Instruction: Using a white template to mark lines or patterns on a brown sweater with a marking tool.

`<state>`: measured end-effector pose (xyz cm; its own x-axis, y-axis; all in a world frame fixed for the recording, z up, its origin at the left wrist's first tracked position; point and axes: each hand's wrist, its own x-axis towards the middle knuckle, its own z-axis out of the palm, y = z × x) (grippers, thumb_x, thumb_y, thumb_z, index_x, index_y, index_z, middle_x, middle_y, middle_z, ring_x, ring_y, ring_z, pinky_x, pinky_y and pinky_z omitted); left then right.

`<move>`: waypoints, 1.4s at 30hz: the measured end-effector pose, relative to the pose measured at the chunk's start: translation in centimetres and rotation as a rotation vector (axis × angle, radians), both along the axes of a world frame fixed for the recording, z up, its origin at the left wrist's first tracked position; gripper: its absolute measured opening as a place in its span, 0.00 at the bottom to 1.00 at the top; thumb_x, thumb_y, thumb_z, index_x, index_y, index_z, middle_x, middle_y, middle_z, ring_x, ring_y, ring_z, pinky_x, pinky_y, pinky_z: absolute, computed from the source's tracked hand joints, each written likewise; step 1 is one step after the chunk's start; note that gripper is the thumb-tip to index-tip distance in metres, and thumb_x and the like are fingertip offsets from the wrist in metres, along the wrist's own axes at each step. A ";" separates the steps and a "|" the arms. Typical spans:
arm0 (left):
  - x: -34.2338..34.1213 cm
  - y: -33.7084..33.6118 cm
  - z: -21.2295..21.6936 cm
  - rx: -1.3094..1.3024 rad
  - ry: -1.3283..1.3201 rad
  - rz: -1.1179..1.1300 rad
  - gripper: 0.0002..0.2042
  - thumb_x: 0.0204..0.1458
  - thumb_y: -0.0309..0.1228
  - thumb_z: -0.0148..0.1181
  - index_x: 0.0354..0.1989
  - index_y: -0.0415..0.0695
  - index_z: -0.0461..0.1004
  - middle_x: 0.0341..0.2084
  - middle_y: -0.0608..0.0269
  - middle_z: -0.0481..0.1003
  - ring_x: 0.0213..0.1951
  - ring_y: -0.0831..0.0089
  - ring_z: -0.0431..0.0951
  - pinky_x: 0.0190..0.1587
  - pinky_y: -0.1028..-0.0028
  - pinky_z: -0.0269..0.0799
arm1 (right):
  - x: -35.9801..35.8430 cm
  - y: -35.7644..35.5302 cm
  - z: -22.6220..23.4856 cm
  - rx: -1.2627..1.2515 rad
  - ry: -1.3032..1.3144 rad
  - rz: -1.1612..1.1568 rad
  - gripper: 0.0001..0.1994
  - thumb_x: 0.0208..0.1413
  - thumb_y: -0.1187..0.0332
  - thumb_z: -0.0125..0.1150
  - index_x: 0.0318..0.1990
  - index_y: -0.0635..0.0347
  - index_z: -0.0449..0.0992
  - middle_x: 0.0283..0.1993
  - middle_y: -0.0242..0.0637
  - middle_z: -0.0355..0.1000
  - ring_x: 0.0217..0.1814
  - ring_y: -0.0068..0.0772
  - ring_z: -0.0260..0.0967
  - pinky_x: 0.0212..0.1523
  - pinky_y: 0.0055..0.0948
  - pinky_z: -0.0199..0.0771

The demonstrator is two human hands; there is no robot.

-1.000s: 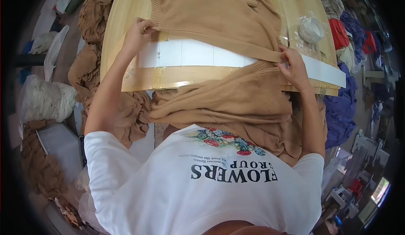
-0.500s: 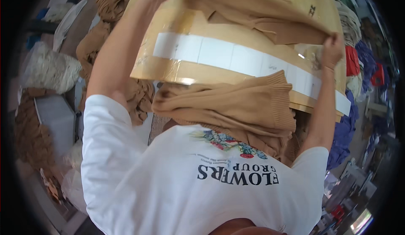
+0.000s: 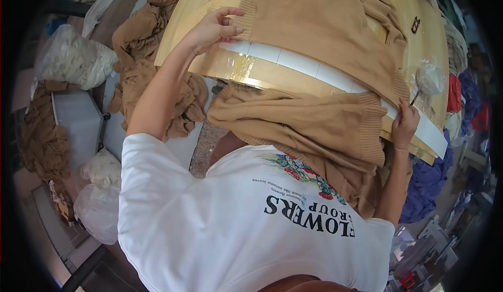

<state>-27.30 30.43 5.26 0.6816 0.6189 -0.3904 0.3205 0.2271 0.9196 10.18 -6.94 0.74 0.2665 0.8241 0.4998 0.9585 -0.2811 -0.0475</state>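
A tan knitted sweater [image 3: 319, 24] is spread on the yellowish tabletop, its ribbed edges toward both my hands. At its left ribbed edge is my left hand [image 3: 215, 30], fingers apart and fingertips touching the knit. My right hand [image 3: 406, 124] pinches the corner of the ribbed edge on the right. A thin dark stick-like piece [image 3: 415, 97] juts up beside those fingers; whether I hold it is unclear. Another tan knit garment [image 3: 298, 116] lies bunched across my lap, below the table's front edge.
A white marked strip [image 3: 277, 55] is taped along the table's [image 3: 209, 66] near edge. Clear crumpled plastic [image 3: 429, 79] lies at its right. Tan knit piles [image 3: 141, 82] and a stuffed plastic bag [image 3: 78, 56] are on the left. Purple cloth [image 3: 427, 187] lies at the right.
The sweater, stretched up between my hands before, now lies flatter and closer on the table. My left hand has come down toward me and loosened; my right has moved lower.
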 end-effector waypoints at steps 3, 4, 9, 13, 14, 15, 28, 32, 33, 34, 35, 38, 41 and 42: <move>0.0 0.0 -0.4 0.201 0.104 -0.055 0.19 0.47 0.21 0.57 0.50 0.42 0.64 0.23 0.72 0.66 0.27 0.83 0.69 0.32 0.82 0.69 | -0.6 0.2 0.5 0.010 -0.018 0.028 0.17 0.44 0.83 0.54 0.44 0.59 0.73 0.36 0.40 0.71 0.39 0.44 0.65 0.42 0.35 0.65; 0.0 0.0 -0.7 0.199 0.104 -0.054 0.19 0.47 0.21 0.57 0.50 0.42 0.64 0.23 0.72 0.66 0.27 0.83 0.69 0.32 0.82 0.69 | -0.9 0.4 0.6 0.030 -0.027 0.044 0.17 0.45 0.83 0.54 0.45 0.58 0.73 0.34 0.42 0.70 0.37 0.43 0.65 0.40 0.34 0.65; 1.2 -1.0 -2.0 0.719 0.338 -0.115 0.17 0.41 0.20 0.54 0.43 0.37 0.67 0.26 0.58 0.73 0.31 0.70 0.74 0.36 0.74 0.70 | -1.1 0.5 0.7 0.024 -0.023 0.046 0.17 0.46 0.82 0.54 0.45 0.58 0.73 0.34 0.42 0.70 0.37 0.43 0.65 0.40 0.34 0.66; 1.4 -1.1 -2.2 0.805 0.306 -0.111 0.17 0.41 0.19 0.52 0.43 0.37 0.67 0.26 0.57 0.73 0.30 0.70 0.74 0.35 0.74 0.70 | -0.8 -0.1 0.5 0.019 0.016 0.036 0.18 0.45 0.83 0.53 0.45 0.59 0.73 0.36 0.42 0.71 0.37 0.43 0.66 0.41 0.34 0.66; 1.2 -0.9 -1.9 0.814 0.309 -0.115 0.17 0.41 0.19 0.52 0.43 0.37 0.67 0.26 0.57 0.73 0.30 0.70 0.74 0.35 0.74 0.70 | -0.6 -0.2 0.4 0.028 0.020 0.032 0.18 0.45 0.83 0.53 0.45 0.59 0.73 0.36 0.42 0.71 0.37 0.43 0.66 0.41 0.34 0.66; 0.8 -0.7 -1.5 0.647 0.250 -0.049 0.16 0.42 0.20 0.53 0.43 0.37 0.67 0.25 0.59 0.72 0.29 0.72 0.74 0.34 0.75 0.69 | -0.3 -0.2 0.2 0.034 0.030 0.036 0.19 0.44 0.83 0.54 0.46 0.59 0.72 0.37 0.40 0.71 0.39 0.44 0.65 0.42 0.35 0.66; 0.9 -1.3 -2.7 0.729 0.329 -0.050 0.14 0.42 0.21 0.54 0.40 0.37 0.68 0.19 0.59 0.70 0.24 0.66 0.73 0.29 0.71 0.68 | -0.3 -0.9 -0.1 0.047 0.050 0.045 0.19 0.43 0.83 0.54 0.46 0.58 0.73 0.39 0.41 0.71 0.42 0.46 0.65 0.44 0.36 0.65; 2.4 -2.8 -2.1 1.099 0.416 0.000 0.14 0.40 0.20 0.53 0.39 0.38 0.68 0.31 0.50 0.71 0.32 0.53 0.71 0.36 0.65 0.68 | -0.3 -1.4 0.1 0.044 0.139 -0.014 0.17 0.41 0.84 0.53 0.42 0.60 0.73 0.39 0.42 0.71 0.43 0.46 0.65 0.44 0.36 0.66; 2.9 -4.4 -1.3 1.324 0.457 0.043 0.15 0.39 0.20 0.54 0.40 0.39 0.68 0.37 0.48 0.70 0.35 0.52 0.70 0.38 0.65 0.68 | -0.4 -0.8 0.4 0.087 0.126 0.042 0.16 0.42 0.83 0.52 0.41 0.60 0.72 0.36 0.41 0.71 0.40 0.45 0.66 0.41 0.37 0.66; 5.0 -7.0 -0.1 1.325 0.306 0.006 0.17 0.39 0.20 0.54 0.42 0.40 0.68 0.40 0.48 0.68 0.38 0.52 0.69 0.40 0.64 0.67 | -0.2 -0.7 0.4 0.051 0.124 0.041 0.13 0.42 0.82 0.52 0.39 0.61 0.71 0.32 0.41 0.70 0.37 0.45 0.65 0.39 0.37 0.65; 6.2 -10.3 1.2 1.318 0.179 -0.019 0.18 0.39 0.20 0.55 0.43 0.40 0.67 0.44 0.49 0.67 0.41 0.53 0.68 0.43 0.64 0.66 | 0.0 -0.5 0.3 0.079 0.094 0.067 0.11 0.42 0.81 0.53 0.37 0.61 0.70 0.30 0.41 0.68 0.35 0.44 0.64 0.37 0.37 0.65; 9.7 -20.4 0.9 1.249 -0.232 -0.544 0.22 0.41 0.24 0.57 0.48 0.39 0.63 0.43 0.51 0.67 0.43 0.54 0.67 0.45 0.58 0.63 | 0.2 -0.4 1.1 0.058 -0.007 0.124 0.09 0.40 0.80 0.53 0.33 0.60 0.69 0.30 0.38 0.69 0.35 0.41 0.65 0.38 0.34 0.66; 10.0 -25.0 0.2 0.851 -0.069 -1.170 0.10 0.44 0.28 0.56 0.37 0.40 0.73 0.36 0.52 0.73 0.39 0.57 0.73 0.41 0.63 0.68 | 0.7 -1.6 1.1 0.055 -0.104 0.088 0.09 0.40 0.78 0.53 0.33 0.59 0.71 0.30 0.36 0.70 0.36 0.37 0.66 0.39 0.32 0.67; 10.7 -24.8 0.6 0.702 0.061 -1.377 0.08 0.45 0.28 0.55 0.33 0.40 0.74 0.31 0.52 0.74 0.36 0.58 0.74 0.39 0.63 0.68 | 0.7 -1.7 1.1 0.048 -0.146 0.077 0.09 0.40 0.77 0.54 0.34 0.59 0.71 0.30 0.35 0.70 0.36 0.37 0.67 0.39 0.32 0.67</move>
